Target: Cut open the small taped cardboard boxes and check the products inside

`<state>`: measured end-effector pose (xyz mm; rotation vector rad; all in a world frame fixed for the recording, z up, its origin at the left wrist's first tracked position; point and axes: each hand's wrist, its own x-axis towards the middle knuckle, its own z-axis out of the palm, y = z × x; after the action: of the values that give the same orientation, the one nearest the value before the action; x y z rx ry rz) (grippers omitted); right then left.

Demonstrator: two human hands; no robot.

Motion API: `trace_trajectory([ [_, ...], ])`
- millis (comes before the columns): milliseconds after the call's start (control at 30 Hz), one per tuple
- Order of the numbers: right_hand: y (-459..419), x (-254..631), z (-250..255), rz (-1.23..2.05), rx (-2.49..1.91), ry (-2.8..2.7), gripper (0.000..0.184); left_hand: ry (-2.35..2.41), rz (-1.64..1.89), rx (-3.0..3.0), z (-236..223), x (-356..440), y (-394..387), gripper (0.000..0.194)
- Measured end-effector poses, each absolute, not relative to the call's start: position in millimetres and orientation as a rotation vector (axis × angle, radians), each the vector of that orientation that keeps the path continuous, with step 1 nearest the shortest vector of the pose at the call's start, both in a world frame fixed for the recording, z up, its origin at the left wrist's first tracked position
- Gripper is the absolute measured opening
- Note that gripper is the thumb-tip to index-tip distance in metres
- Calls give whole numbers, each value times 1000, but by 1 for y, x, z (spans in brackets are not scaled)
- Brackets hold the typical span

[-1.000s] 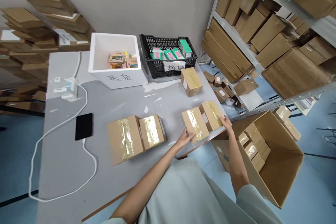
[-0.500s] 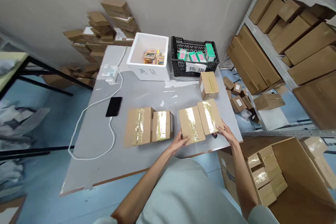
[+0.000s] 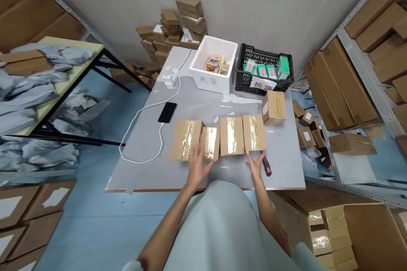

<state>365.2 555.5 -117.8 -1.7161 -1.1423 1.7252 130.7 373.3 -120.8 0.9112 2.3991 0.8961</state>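
Note:
Several taped cardboard boxes lie in a row on the grey table (image 3: 143, 135): a long box (image 3: 185, 145), a small box (image 3: 210, 142), and two more boxes (image 3: 232, 135) (image 3: 254, 132) side by side. My left hand (image 3: 197, 167) hovers open over the near edge of the small box, fingers spread and slightly blurred. My right hand (image 3: 255, 167) rests open on the table just in front of the right-hand boxes, next to a red and black utility knife (image 3: 266, 164). Neither hand holds anything.
A fifth box (image 3: 274, 107) stands further back on the right. Behind are a white foam bin (image 3: 213, 65), a black crate (image 3: 264, 71), a phone (image 3: 167, 112) on a white cable. Shelving with cartons stands right, an open carton (image 3: 349, 233) at lower right.
Both hands let go of the two right-hand boxes, which now sit straight in the row. My left hand moved left to the small box. The camera view swung left and back.

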Motion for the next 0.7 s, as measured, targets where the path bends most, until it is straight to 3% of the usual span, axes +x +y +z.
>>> trace_trajectory([
  [133,534,343,-126,1875,-1725,-767,151,2607,500,792,-118,106,323,128],
  [500,597,265,-132,1797,-1665,-681,140,2516,327,949,-134,68,398,87],
  [700,645,201,-125,1717,-1635,-654,127,2516,240,1001,-125,-7,478,80],
])
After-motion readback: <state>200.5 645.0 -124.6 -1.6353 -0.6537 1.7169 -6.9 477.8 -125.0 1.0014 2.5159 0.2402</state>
